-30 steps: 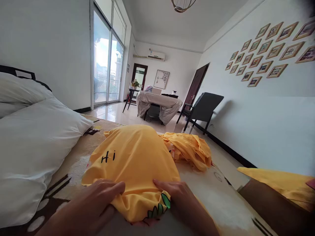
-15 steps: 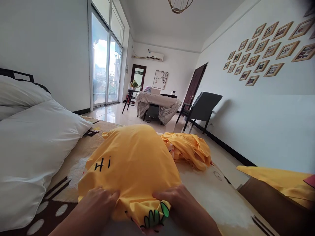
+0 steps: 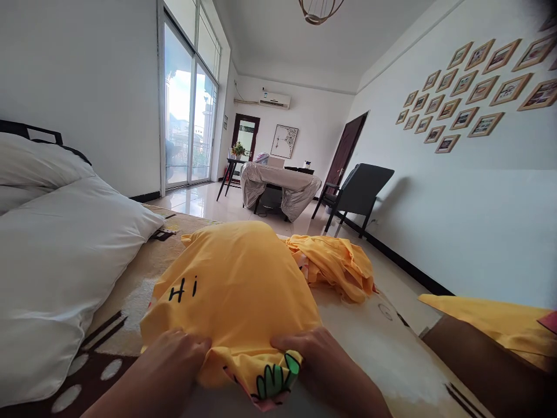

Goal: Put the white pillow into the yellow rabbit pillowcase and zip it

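Yellow cover: on the bed [image 3: 365, 354], straight ahead of the person; the yellow cover [image 3: 239, 284] is rounded and full, its contents hidden.
Left hand: the left hand [image 3: 183, 351] has its grip closed on the near left part of the cover, thumb on top, knuckles up.
Right hand: the right hand [image 3: 304, 348] holds the near right part the same way, thumb pressed on the cloth; its other fingers are mostly out of sight.
Between the hands: a loose, creased edge hangs toward the person, with a green leaf print [image 3: 276, 378] beside the right hand.
Lettering: a black "Hi" [image 3: 183, 289] on the cover's left side, beyond the left hand.
Beyond the cover, right: a crumpled yellow cloth [image 3: 337, 264], just beside it on the bed.
Left of the cover: a white pillow [image 3: 73, 249], apart from both hands.
Far right: another yellow piece [image 3: 491, 319] lying over something brown.
Room: a dark chair [image 3: 363, 188], a draped table [image 3: 282, 176] and a glass door [image 3: 191, 110], all well apart from the hands.
Right wall: small frames [image 3: 463, 87] in slanting rows.
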The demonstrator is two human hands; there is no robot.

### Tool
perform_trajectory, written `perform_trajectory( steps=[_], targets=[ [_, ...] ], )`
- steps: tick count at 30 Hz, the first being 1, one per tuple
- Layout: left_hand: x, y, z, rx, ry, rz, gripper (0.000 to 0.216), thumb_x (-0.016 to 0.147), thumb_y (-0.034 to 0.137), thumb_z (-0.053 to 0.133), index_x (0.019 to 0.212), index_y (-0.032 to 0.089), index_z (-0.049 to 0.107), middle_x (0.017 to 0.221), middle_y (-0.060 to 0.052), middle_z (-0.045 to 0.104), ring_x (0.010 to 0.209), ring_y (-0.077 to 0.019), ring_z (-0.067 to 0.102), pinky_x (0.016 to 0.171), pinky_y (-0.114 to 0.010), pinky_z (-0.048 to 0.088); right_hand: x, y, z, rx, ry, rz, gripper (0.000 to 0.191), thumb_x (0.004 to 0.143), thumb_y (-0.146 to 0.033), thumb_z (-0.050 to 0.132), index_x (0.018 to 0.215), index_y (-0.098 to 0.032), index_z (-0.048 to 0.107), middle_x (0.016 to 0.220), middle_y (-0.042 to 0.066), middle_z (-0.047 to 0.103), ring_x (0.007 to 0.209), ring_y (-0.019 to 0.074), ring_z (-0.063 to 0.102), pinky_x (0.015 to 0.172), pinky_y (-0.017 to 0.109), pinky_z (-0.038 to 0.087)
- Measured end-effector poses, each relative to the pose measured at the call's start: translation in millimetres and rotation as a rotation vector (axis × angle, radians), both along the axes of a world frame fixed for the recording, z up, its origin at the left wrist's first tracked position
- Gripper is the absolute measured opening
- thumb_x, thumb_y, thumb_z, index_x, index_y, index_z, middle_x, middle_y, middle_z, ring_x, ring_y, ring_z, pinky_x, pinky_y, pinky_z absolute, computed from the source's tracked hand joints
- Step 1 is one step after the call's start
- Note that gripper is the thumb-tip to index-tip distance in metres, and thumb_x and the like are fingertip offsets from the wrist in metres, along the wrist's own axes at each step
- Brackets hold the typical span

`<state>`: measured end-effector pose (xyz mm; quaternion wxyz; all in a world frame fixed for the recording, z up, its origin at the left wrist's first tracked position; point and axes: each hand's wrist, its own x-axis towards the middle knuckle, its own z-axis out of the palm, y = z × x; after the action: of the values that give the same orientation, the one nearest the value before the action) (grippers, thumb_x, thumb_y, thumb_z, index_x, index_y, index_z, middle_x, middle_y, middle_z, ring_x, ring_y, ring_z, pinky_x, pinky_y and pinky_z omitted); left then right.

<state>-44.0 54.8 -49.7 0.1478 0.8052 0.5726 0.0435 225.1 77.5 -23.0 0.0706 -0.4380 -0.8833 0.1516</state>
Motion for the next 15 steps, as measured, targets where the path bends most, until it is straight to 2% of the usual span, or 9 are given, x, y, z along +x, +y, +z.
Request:
perform_trajectory(
  steps=[6,11,15],
  targets=[
    [2.3,-1.2,6.0,-0.005,-0.019,0.004,0.035,0.076,0.006,0.040,0.085,0.024,0.068,0.089,-0.006,0.070,0.089,-0.0273,0.065,0.076,-0.039,0.046,0.2,-0.2,-0.3,-0.010,0.004,-0.007,0.031,0.077,-0.008,0.043,0.089,-0.022,0.069,0.087,0.003,0.073,0.076,0.0135,0.061,0.067,0.021,0.032],
    [4.4,-2.1,5.2,-0.016,0.030,-0.005,0.037,0.076,0.006,0.040,0.095,0.022,0.068,0.097,-0.008,0.069,0.094,-0.0278,0.063,0.083,-0.041,0.046,0.4,-0.1,-2.9,0.006,-0.013,-0.015,0.030,0.079,-0.008,0.043,0.088,-0.022,0.069,0.086,0.002,0.073,0.076,0.0131,0.061,0.069,0.021,0.033],
    [-5.6,-0.3,5.4,0.081,0.056,-0.095,0.039,0.077,0.004,0.041,0.095,0.024,0.068,0.096,-0.007,0.067,0.094,-0.0225,0.061,0.083,-0.034,0.046,4.8,2.7,-4.1,0.011,-0.026,-0.024,0.039,0.076,-0.005,0.043,0.098,-0.023,0.070,0.088,0.003,0.073,0.081,0.0150,0.062,0.072,0.022,0.035]
  ],
)
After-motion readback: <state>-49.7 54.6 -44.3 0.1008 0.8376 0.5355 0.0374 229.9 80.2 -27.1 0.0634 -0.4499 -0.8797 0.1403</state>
